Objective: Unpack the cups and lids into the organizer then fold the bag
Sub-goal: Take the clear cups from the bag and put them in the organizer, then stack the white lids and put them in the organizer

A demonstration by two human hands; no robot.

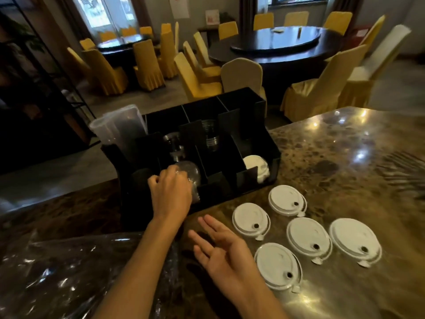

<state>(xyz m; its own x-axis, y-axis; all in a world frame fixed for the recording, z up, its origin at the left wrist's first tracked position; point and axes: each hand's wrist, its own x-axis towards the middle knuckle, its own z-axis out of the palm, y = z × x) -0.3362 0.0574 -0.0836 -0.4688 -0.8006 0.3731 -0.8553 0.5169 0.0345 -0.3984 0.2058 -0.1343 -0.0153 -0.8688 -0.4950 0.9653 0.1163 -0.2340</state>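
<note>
Left hand point(170, 192) curls its fingers round clear domed lids point(192, 178) at the organizer point(273, 155): light, thin, crushable; best gripped at rims. Right hand point(220, 252) fingers spread.

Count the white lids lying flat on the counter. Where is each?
5: far lid, left lid, middle lid, right lid, near lid. More white lids sit in the organizer, partly hidden.

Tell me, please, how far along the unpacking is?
Partly done. Clear cups and some white lids already sit in the organizer. The left hand grips a clear dome lid at a front slot; the right hand is open. Five lids remain on the counter, and the bag is unfolded.
</note>
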